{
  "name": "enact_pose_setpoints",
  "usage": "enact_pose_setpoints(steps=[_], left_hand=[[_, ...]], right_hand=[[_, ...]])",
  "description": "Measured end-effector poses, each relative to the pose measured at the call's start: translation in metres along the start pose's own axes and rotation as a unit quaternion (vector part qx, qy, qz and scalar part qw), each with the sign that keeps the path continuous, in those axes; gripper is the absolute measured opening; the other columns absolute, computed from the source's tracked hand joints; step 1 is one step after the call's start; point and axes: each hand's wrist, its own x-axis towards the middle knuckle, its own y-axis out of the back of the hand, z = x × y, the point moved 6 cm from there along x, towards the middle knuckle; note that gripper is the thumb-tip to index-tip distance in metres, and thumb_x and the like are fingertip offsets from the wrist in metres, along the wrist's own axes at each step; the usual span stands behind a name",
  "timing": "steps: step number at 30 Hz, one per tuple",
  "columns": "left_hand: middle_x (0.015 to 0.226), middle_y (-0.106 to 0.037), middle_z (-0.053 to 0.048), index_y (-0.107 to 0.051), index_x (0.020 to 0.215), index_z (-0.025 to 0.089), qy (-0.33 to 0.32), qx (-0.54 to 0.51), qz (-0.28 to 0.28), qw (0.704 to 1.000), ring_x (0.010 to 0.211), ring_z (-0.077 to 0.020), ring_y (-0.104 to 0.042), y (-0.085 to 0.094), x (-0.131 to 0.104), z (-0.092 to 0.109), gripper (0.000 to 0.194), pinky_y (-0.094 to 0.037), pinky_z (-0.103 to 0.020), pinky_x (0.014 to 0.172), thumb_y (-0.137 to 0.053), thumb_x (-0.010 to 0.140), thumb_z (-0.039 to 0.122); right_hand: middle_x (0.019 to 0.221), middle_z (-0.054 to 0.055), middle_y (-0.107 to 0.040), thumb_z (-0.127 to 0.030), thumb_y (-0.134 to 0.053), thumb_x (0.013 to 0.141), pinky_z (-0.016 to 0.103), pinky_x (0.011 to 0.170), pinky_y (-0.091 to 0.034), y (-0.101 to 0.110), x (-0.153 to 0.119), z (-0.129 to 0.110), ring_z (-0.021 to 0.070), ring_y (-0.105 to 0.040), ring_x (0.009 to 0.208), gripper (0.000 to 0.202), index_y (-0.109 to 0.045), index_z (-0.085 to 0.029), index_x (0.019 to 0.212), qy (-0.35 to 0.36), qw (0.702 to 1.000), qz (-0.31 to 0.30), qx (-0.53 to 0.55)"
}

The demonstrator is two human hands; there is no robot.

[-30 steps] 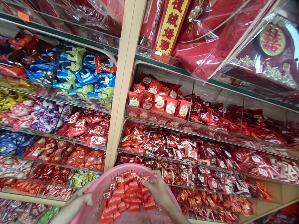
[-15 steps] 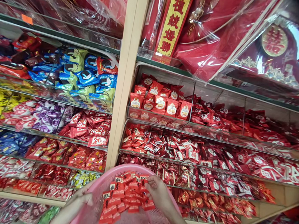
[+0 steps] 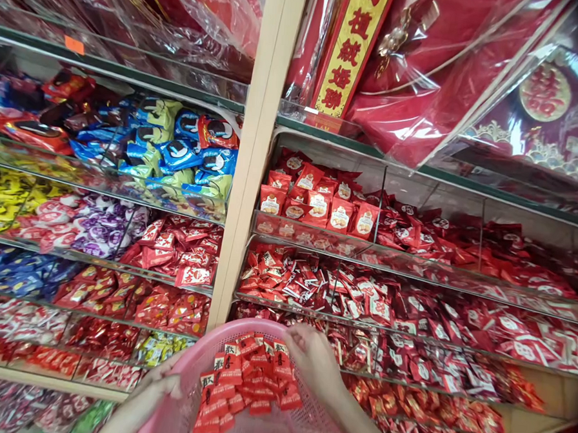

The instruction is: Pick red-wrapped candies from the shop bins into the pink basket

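Observation:
A pink plastic basket (image 3: 167, 417) is at the bottom centre, its mesh sides tilted toward the camera. Inside lie several red candy packets (image 3: 254, 383) with black characters on cream labels. My left hand (image 3: 161, 387) grips the basket's left rim, fingers wrapped over it. At the right side of the rim is my right hand (image 3: 305, 356), its fingers curled together above the upper right edge, beside the packets; whether anything is between them is too small to make out.
Wooden shelving with a pale upright post (image 3: 248, 150) stands ahead. Compartments with clear front edges hold blue, yellow, purple and red wrapped sweets (image 3: 318, 205). Above, red wrapped goods and a gold-lettered banner (image 3: 353, 52) rest on a glass shelf (image 3: 431, 179).
My right hand has moved up and slightly right, from over the packets to the basket's rim. The shelves sit a little further right in view.

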Motion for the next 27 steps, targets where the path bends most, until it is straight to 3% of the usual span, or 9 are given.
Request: enact_pose_setpoints(steps=[3,5,9,13,16,20,24,27], left_hand=[[0.078,-0.07,-0.005,-0.044,0.134,0.015,0.002,-0.004,-0.021,1.0,0.052,-0.0192,-0.058,0.004,0.009,-0.006,0.085,-0.044,-0.027,0.048,-0.051,0.049,0.007],[0.084,-0.07,-0.005,-0.044,0.133,0.017,-0.003,-0.014,-0.021,1.0,0.052,-0.0187,-0.058,0.008,0.013,-0.008,0.085,-0.043,-0.027,0.047,-0.051,0.049,0.007],[0.077,-0.07,-0.002,-0.042,0.135,0.018,-0.021,0.004,-0.008,1.0,0.047,-0.0172,-0.054,0.008,0.011,-0.006,0.086,-0.041,-0.027,0.046,-0.051,0.05,0.007],[0.082,-0.071,-0.001,-0.032,0.141,0.017,-0.033,-0.004,0.008,0.999,0.055,-0.0182,-0.057,0.004,0.002,0.0,0.093,-0.044,-0.026,0.053,-0.049,0.05,0.006],[0.087,-0.071,-0.002,-0.033,0.14,0.016,-0.034,0.002,0.015,0.999,0.053,-0.0174,-0.057,0.002,-0.004,0.003,0.091,-0.043,-0.026,0.053,-0.048,0.051,0.006],[0.086,-0.072,-0.002,-0.041,0.136,0.019,-0.031,0.003,-0.004,1.0,0.056,-0.0189,-0.059,-0.001,-0.006,0.003,0.086,-0.043,-0.027,0.052,-0.048,0.051,0.008],[0.074,-0.071,-0.001,-0.049,0.131,0.018,-0.023,-0.016,-0.026,0.999,0.052,-0.0182,-0.056,-0.002,-0.001,0.001,0.081,-0.043,-0.027,0.052,-0.049,0.051,0.008],[0.077,-0.071,0.0,-0.051,0.13,0.019,-0.015,-0.014,-0.003,1.0,0.049,-0.0158,-0.053,0.002,0.005,-0.002,0.081,-0.041,-0.026,0.05,-0.051,0.05,0.007]], right_hand=[[0.069,0.001,-0.061,-0.034,-0.048,0.086,0.026,0.058,-0.034,0.014,0.038,-0.033,0.0154,-0.053,0.062,0.023,-0.063,-0.022,0.074,0.051,0.998,0.04,0.012],[0.077,0.002,-0.063,-0.031,-0.052,0.084,0.026,0.063,-0.038,0.013,0.069,-0.044,0.016,-0.056,0.069,0.016,-0.065,-0.022,0.079,0.059,0.996,0.064,0.01],[0.095,0.008,-0.064,-0.03,-0.06,0.078,0.029,0.076,-0.041,-0.009,0.124,-0.048,0.0202,-0.059,0.087,0.016,-0.066,-0.02,0.089,0.032,0.995,0.092,0.013],[0.097,0.011,-0.066,-0.031,-0.065,0.071,0.031,0.079,-0.042,-0.032,0.154,-0.047,0.0238,-0.06,0.091,0.022,-0.068,-0.018,0.089,0.01,0.994,0.1,0.043],[0.088,0.009,-0.07,-0.024,-0.061,0.072,0.03,0.078,-0.043,-0.038,0.166,-0.039,0.0224,-0.063,0.085,0.013,-0.07,-0.019,0.08,-0.008,0.991,0.106,0.084],[0.072,0.007,-0.07,-0.023,-0.052,0.075,0.032,0.075,-0.044,-0.024,0.17,-0.025,0.0223,-0.064,0.075,0.018,-0.068,-0.019,0.068,-0.035,0.978,0.135,0.158],[0.056,0.003,-0.062,-0.035,-0.051,0.077,0.031,0.06,-0.049,-0.011,0.154,-0.013,0.0201,-0.062,0.059,0.022,-0.063,-0.017,0.072,-0.064,0.949,0.148,0.272],[0.059,0.001,-0.059,-0.049,-0.052,0.077,0.03,0.052,-0.051,-0.01,0.13,-0.007,0.0182,-0.064,0.054,0.032,-0.056,-0.017,0.079,-0.084,0.917,0.146,0.36]])
